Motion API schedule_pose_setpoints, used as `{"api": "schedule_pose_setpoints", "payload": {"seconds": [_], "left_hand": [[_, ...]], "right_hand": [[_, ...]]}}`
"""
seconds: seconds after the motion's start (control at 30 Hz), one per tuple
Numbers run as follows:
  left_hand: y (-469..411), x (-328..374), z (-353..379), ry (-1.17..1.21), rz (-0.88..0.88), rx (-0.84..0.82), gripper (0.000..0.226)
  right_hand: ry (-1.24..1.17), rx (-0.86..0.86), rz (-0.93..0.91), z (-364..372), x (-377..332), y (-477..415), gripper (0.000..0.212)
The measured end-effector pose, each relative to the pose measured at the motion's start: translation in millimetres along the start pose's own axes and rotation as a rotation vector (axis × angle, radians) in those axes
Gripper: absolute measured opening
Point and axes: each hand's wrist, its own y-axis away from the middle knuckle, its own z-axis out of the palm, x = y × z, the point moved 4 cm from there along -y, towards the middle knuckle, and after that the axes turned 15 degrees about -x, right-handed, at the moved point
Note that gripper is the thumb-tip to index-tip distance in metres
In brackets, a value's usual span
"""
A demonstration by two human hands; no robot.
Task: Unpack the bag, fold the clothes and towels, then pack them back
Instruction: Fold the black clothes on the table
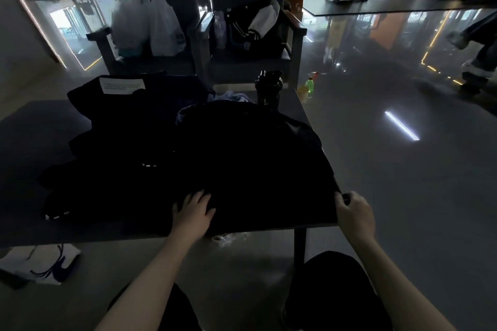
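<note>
Left hand [194, 212] flat, open, pinning black garment [250, 158] on counter [40, 126]; right hand [352, 212] at 3 o'clock pinches hem taut for folding.

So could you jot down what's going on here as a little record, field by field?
setting: dim gym lounge
work surface: low dark table
being handled: black garment spread on the table
left hand: flat on the garment's near edge
right hand: pinching the garment's right corner
also on table: dark clothes pile with a white label, black shaker bottle
behind: two chairs, white plastic bags on one, jacket on the other
floor: white tote bag
</note>
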Motion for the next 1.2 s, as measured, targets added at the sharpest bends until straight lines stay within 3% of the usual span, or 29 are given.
{"api": "schedule_pose_setpoints", "payload": {"seconds": [0.17, 0.47, 0.6, 0.8, 1.0, 1.1, 1.2], "left_hand": [[-13.9, 42.1, -22.3, 0.028, 0.107, 0.149, 0.050], [-50.9, 126.4, -21.3, 0.026, 0.309, 0.021, 0.051], [-63.2, 151.0, -24.3, 0.077, 0.358, 0.081, 0.049], [-86.2, 192.6, -52.5, 0.177, 0.446, 0.209, 0.042], [-129.7, 240.6, -70.0, 0.066, 0.469, 0.121, 0.046], [-149.9, 251.5, -63.3, -0.041, 0.426, 0.024, 0.048], [-158.9, 252.2, -54.7, -0.090, 0.413, 0.011, 0.049]], "right_hand": [[-0.134, -0.037, -0.026, -2.5, -2.3, -29.8, 0.033], [-0.283, -0.103, -0.013, 4.1, -7.5, -87.8, 0.029], [-0.375, -0.166, 0.063, 4.9, -1.3, -111.7, 0.034], [-0.694, -0.216, 0.115, 7.9, -3.2, -135.5, 0.016], [-0.695, -0.149, 0.158, 5.4, 13.6, -146.2, 0.005], [-0.714, -0.212, 0.236, 11.1, 23.7, -149.0, 0.021], [-0.858, -0.402, 0.346, 22.5, 22.0, -152.9, 0.033]]}}
